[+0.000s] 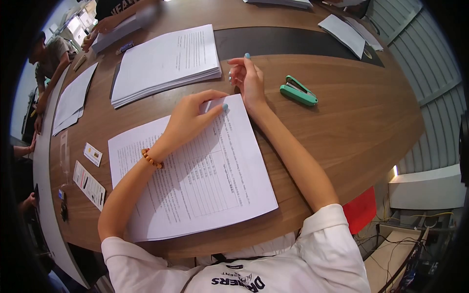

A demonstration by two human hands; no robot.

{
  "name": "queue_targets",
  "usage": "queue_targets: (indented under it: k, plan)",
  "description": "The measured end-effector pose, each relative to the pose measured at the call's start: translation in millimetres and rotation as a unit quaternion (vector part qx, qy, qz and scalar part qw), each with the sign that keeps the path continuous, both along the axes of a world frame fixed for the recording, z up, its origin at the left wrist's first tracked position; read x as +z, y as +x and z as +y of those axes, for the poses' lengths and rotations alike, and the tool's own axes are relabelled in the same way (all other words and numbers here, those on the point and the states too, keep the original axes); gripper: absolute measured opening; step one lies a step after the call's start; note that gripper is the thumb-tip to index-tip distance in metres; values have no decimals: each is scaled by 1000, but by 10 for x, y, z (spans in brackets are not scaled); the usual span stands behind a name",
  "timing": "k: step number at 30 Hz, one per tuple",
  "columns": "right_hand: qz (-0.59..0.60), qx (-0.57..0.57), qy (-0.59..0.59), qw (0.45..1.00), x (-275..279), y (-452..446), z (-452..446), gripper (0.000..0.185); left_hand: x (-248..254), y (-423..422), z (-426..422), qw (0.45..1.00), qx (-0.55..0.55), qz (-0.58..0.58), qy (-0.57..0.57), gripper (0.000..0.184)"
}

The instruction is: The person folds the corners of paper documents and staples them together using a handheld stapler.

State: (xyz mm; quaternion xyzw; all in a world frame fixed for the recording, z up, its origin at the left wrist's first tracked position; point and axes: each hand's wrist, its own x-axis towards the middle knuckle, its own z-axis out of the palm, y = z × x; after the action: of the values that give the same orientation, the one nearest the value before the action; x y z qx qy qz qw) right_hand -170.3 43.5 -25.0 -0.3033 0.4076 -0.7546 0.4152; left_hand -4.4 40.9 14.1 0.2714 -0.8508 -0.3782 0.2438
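Note:
Printed sheets (210, 180) lie in front of me on the wooden table, turned sideways, with a table of text on top. My left hand (193, 115) rests on their upper part, thumb and fingers apart, nothing held. Just past the sheets' top right corner is my right hand (247, 83), its side on the table and its fingers loosely curled but apart, holding nothing. A green stapler (299, 91) lies to the right of it, touched by neither hand. Behind my hands sits a thick paper stack (168, 63).
Cards (89, 185) and small items lie at the left, below more papers (74, 100). Other people sit at the far left; one person's arm (119, 17) rests by papers at the top. More papers (342, 34) lie at the back right. Cables hang beyond the right edge.

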Motion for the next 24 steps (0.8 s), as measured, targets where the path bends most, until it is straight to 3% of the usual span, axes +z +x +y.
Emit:
queue_targets:
  k: [4,9,18,24]
  plan:
    - [34,-2,-6,999,17,16,-2,41,52,5,18,999,23,-45,-1,31]
    - [126,-34,-37,991,59,41,-16,46,35,9,15,1000,18,-23,-8,31]
    - [179,-43,-17,983,101,44,31,46,9,-3,-29,999,18,-32,-3,30]
    - [117,-49,10,992,62,8,19,47,-18,-22,-42,1000,12,0,1,29]
